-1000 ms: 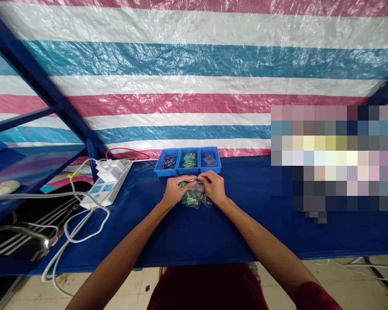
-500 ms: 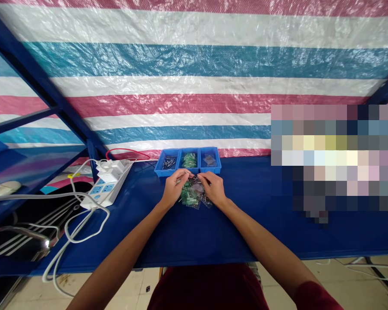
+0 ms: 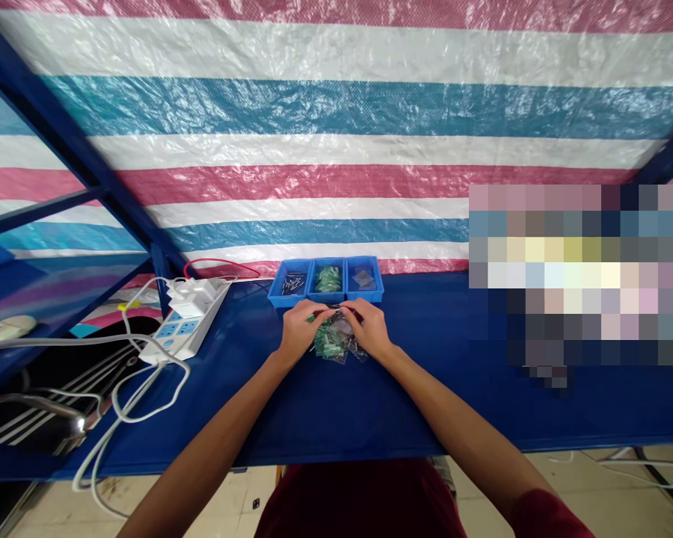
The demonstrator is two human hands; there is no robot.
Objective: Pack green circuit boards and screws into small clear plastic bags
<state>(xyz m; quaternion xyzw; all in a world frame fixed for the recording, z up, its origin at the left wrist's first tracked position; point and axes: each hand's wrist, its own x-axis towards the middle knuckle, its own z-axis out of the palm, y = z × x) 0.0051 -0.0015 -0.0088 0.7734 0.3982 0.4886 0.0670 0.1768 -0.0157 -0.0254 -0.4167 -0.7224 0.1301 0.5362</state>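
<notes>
My left hand (image 3: 303,329) and my right hand (image 3: 369,326) meet fingertip to fingertip above a small mixed pile. Both are closed in a pinch, thumb against fingers; a thin dark piece seems to lie between them, too small to name. Under and in front of the fingers spreads the pile of green pieces (image 3: 330,345), clear plastic packets (image 3: 345,330) and slim metal pieces. Just beyond the hands stand three joined blue bins (image 3: 308,300). Slim metal pieces (image 3: 293,282) lie in the left one, green pieces (image 3: 328,279) in the middle, clear packets (image 3: 363,279) in the right.
A white power strip (image 3: 182,332) with plugged-in adapters (image 3: 194,299) stands on the left of the blue table (image 3: 426,351). White cables (image 3: 115,418) loop over the table's left edge. A striped plastic sheet (image 3: 336,179) hangs behind. Blurred blocks cover the right side.
My fingertips have drawn slightly closer together and lower over the pile. A light piece that showed at my left fingertips no longer shows. The bins and pile have stayed in place.
</notes>
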